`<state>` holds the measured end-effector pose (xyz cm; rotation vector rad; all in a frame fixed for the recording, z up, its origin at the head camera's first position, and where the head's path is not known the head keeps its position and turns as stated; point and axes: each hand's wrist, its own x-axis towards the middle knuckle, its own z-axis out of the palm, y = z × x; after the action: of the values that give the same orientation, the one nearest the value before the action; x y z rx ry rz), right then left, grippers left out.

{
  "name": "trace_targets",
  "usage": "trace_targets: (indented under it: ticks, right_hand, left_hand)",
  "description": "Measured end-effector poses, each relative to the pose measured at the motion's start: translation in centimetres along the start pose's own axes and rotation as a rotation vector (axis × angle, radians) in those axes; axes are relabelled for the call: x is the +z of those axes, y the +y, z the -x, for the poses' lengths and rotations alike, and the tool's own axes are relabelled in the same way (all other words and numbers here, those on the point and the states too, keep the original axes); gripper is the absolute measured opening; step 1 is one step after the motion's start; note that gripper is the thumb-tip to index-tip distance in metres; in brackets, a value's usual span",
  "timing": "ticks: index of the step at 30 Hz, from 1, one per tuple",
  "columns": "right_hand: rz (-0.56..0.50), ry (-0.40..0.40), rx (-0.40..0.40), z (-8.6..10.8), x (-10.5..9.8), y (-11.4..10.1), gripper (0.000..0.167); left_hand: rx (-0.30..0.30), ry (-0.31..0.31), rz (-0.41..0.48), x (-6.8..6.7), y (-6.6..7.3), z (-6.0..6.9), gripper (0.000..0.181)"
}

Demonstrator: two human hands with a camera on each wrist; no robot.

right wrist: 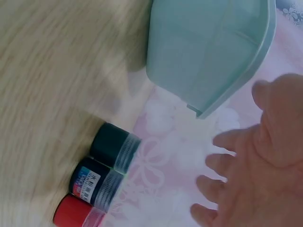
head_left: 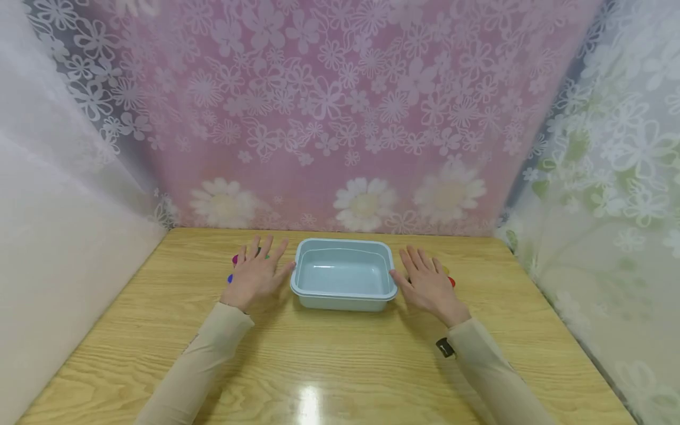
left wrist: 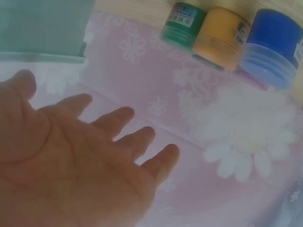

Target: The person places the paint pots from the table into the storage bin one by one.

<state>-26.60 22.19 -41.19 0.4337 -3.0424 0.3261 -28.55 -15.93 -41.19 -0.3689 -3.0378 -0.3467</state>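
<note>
A pale blue-green plastic basin (head_left: 342,303) stands upright on the table between the two hands. My left hand (head_left: 254,280) is at its left side, fingers straight and spread, the thumb beside the rim. On the opposite side is my right hand (head_left: 431,290), fingers likewise extended, its thumb at the right rim. Whether either thumb touches the basin I cannot tell. Neither hand holds anything; both palms show in the wrist views. Paint jars stand near each hand, partly hidden in the head view: green (left wrist: 184,23), orange (left wrist: 220,40) and blue (left wrist: 270,47) on the left.
Right of the basin, the right wrist view shows a dark green paint jar (right wrist: 113,146), a black labelled one (right wrist: 92,182) and a red one (right wrist: 78,210) in a row. A wooden table (head_left: 340,366) lies underneath. Floral curtains (head_left: 340,118) enclose the back and sides.
</note>
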Motion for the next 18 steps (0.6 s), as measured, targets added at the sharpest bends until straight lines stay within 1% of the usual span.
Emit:
trace_targets:
  ticks: [3,5,7,8,10,11,13,15,18]
  right_hand:
    - [-0.004,0.046,-0.014,-0.2,0.1,0.1,0.074]
    - [-0.029,0.1,-0.028,-0.4,0.2,0.2,0.071]
    - [-0.09,0.165,-0.04,-0.5,0.3,0.2,0.066]
    - [-0.139,0.199,-0.048,-0.6,0.4,0.2,0.062]
    - [-0.263,0.254,-0.054,-0.8,0.6,0.2,0.053]
    - [-0.33,0.266,-0.049,-0.9,0.7,0.1,0.05]
    - [-0.467,0.256,-0.025,-1.0,1.0,0.1,0.047]
    - [-0.605,0.204,0.023,-1.1,1.3,0.1,0.048]
    - [-0.797,0.099,0.094,-1.1,1.7,0.0,0.054]
  left_hand:
    - [0.003,0.034,0.0,0.1,-0.3,-0.3,0.067]
    - [0.011,0.068,-0.013,0.1,-0.5,-0.6,0.067]
    - [0.021,0.104,-0.005,0.0,-0.8,-0.9,0.066]
    - [0.025,0.126,0.009,0.0,-1.0,-1.1,0.066]
    - [0.021,0.163,0.089,-0.1,-1.5,-1.3,0.065]
    - [0.014,0.177,0.143,-0.1,-1.9,-1.5,0.065]
    - [-0.011,0.196,0.27,0.0,-2.8,-1.8,0.066]
    - [-0.028,0.205,0.411,0.0,-3.8,-2.2,0.064]
    - [-0.04,0.204,0.551,0.3,-5.2,-2.8,0.056]
